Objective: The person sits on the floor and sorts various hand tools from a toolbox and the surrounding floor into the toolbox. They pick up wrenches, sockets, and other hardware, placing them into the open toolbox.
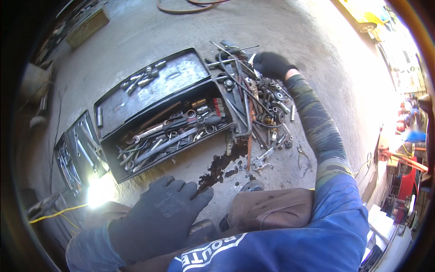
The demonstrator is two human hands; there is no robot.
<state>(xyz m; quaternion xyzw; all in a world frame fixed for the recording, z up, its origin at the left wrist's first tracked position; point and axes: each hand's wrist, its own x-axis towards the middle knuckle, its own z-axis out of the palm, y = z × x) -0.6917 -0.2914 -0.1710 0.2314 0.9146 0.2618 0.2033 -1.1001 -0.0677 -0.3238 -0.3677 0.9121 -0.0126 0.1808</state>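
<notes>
My left hand, in a black glove, is low in front of me with its back up, its fingers loosely apart and nothing visible in it. My right hand, gloved too, reaches out to the far end of a heap of loose tools and metal parts. Its fingers are curled, and a small bright piece shows at their tips; blur hides what it is. Left of the heap stands an open metal toolbox, holding wrenches and other hand tools. Several sockets lie on its lid.
A smaller open case with wrenches lies left of the toolbox, beside a glaring work light. Dark oil stains mark the concrete floor before my knee. Pliers lie right of the heap. A hose curls far ahead.
</notes>
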